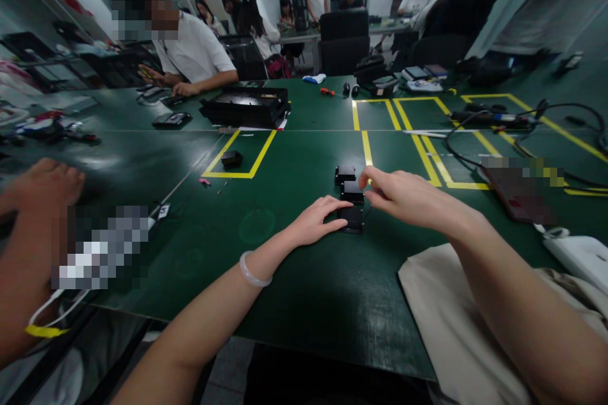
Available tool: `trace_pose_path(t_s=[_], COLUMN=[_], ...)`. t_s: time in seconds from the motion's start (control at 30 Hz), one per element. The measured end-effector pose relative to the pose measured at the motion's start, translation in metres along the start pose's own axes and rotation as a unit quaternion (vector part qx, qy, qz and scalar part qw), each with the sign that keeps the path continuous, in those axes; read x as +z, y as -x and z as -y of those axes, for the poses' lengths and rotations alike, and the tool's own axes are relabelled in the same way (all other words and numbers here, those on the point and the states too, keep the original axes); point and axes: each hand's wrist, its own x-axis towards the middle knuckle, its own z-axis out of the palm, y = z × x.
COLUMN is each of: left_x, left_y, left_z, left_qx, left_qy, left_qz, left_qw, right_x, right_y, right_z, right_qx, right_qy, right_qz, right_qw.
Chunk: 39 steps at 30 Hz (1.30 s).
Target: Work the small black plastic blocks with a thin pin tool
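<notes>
Three small black box-like parts lie in a row on the green table, running away from me: a far one (345, 173), a middle one (352, 191) and a near, flatter one (354, 220). My left hand (319, 220), with a pale bangle on its wrist, reaches in from the left. Its thumb and forefinger hold the near black part at its left and far edges. My right hand (396, 195) is at the right edge of the middle part, thumb and forefinger bent towards each other. Whatever lies between those fingertips is too small to make out.
Yellow tape (427, 158) marks rectangles on the table. Another black piece (231, 159) sits in the left rectangle, with a large black case (247, 106) beyond. Cables (475, 152) and a brown device (515, 193) are right. A neighbour's arm (38, 221) rests left; beige cloth (437, 310) lies below.
</notes>
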Motion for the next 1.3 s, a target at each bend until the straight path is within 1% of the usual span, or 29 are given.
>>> trace_pose_path(t_s=[0.2,0.43,0.67,0.77,0.93,1.03,1.13,1.2,1.3], left_x=[-0.001,-0.003,-0.004,-0.007,-0.009,-0.008,-0.008,-0.008,-0.008], left_y=[0.0,-0.001,0.001,0.002,0.002,0.002,0.001,0.002,0.002], left_z=[-0.001,-0.003,0.0,0.002,0.004,0.005,0.007,0.007,0.006], left_qx=[-0.007,-0.004,-0.006,-0.013,-0.012,-0.009,-0.006,-0.009,-0.01], left_qy=[0.0,-0.003,-0.01,-0.01,-0.01,-0.009,-0.011,-0.01,-0.007], left_qz=[0.005,0.008,0.006,0.004,0.002,0.004,0.004,0.004,0.004], left_qw=[1.0,1.0,1.0,1.0,1.0,1.0,1.0,1.0,1.0], right_x=[0.0,0.003,0.006,0.008,0.01,0.012,0.015,0.016,0.015], right_y=[-0.002,0.0,-0.006,-0.005,-0.003,-0.006,-0.009,-0.009,-0.007], right_z=[0.009,0.005,0.01,0.008,0.006,0.008,0.01,0.01,0.007], right_qx=[0.019,-0.014,0.018,0.006,-0.02,0.0,0.023,0.019,0.004], right_qy=[0.019,-0.003,0.042,0.038,-0.004,0.003,0.036,0.05,0.038], right_qz=[0.012,-0.015,-0.023,-0.026,-0.036,-0.046,-0.05,-0.052,-0.052], right_qw=[1.0,1.0,0.999,0.999,0.999,0.999,0.998,0.997,0.998])
